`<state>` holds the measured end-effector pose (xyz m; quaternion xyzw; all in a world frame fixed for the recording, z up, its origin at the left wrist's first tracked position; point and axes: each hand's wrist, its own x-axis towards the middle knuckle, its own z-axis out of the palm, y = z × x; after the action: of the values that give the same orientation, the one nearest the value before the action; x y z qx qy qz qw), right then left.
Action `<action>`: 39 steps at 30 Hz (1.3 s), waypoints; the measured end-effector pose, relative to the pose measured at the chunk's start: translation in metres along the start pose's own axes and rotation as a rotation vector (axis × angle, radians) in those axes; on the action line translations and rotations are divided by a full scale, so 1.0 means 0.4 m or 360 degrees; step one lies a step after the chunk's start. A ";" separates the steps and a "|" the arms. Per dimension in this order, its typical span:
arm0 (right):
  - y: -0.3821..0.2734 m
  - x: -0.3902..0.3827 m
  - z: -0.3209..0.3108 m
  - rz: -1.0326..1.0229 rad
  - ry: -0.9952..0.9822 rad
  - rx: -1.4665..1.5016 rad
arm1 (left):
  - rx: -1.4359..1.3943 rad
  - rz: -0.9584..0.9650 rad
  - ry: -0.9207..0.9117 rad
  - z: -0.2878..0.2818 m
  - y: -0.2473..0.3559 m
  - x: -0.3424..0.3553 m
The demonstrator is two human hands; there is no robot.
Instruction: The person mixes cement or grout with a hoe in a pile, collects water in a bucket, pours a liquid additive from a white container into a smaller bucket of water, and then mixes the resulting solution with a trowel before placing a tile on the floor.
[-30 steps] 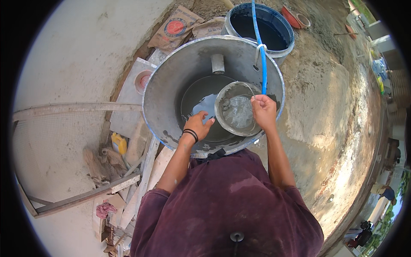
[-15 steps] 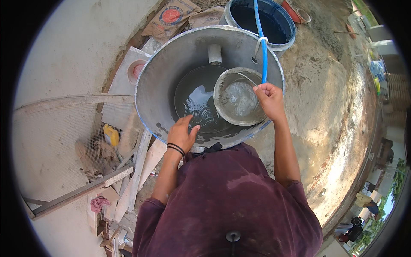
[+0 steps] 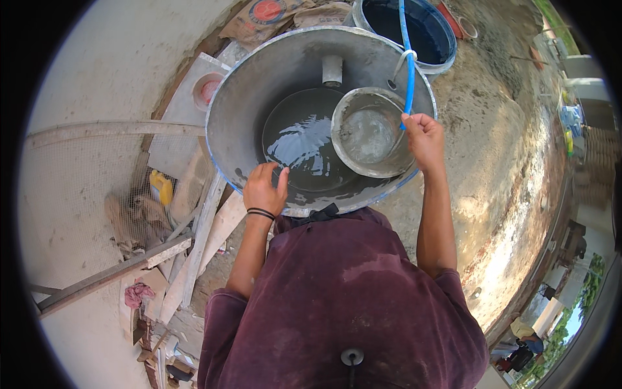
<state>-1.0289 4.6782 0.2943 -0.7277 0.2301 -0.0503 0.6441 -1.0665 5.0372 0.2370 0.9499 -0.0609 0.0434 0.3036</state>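
Note:
A large grey tub (image 3: 236, 117) holds murky water (image 3: 298, 110) and has a short pipe stub (image 3: 332, 70) on its far inner wall. My right hand (image 3: 422, 141) is closed on the wire handle of a small grey bucket (image 3: 346, 152), which sits in the tub's right part with wet grey sludge inside. A blue hose (image 3: 406, 48), looped with white cord at the tub's rim, runs down to beside that hand. My left hand (image 3: 265, 188) is open over the tub's near-left rim, empty, fingers apart; whether it touches the rim I cannot tell.
A blue barrel (image 3: 437, 35) of dark liquid and paper sacks (image 3: 265, 19) lie beyond the tub. On the left are a framed mesh screen (image 3: 97, 128), yellow jug (image 3: 161, 188) and loose boards (image 3: 220, 230). Rough ground (image 3: 486, 162) spans the right; a person (image 3: 526, 337) is far off.
My left hand has moved left from above the water to the near rim. My right hand has moved up and right with the bucket. The whole view has shifted slightly.

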 end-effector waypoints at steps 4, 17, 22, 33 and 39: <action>0.000 0.000 0.004 0.0005 -0.0026 0.0002 | 0.0000 -0.0023 0.0053 0.000 -0.001 0.000; 0.010 -0.001 -0.011 -0.0009 -0.0064 0.0017 | 0.0007 -0.0056 0.0043 0.004 -0.007 -0.003; 0.004 -0.004 -0.009 0.0001 -0.0064 0.0035 | 0.0002 -0.0068 0.0054 0.003 -0.005 -0.001; 0.007 0.000 -0.013 0.0008 -0.0075 0.0062 | 0.0027 -0.0112 0.0017 0.004 -0.003 0.000; 0.007 0.004 -0.011 0.0032 -0.0076 0.0042 | 0.0034 -0.0143 -0.0003 0.001 0.002 0.000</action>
<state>-1.0297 4.6734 0.2920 -0.7178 0.2214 -0.0295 0.6595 -1.0666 5.0363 0.2371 0.9548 -0.0181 0.0296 0.2951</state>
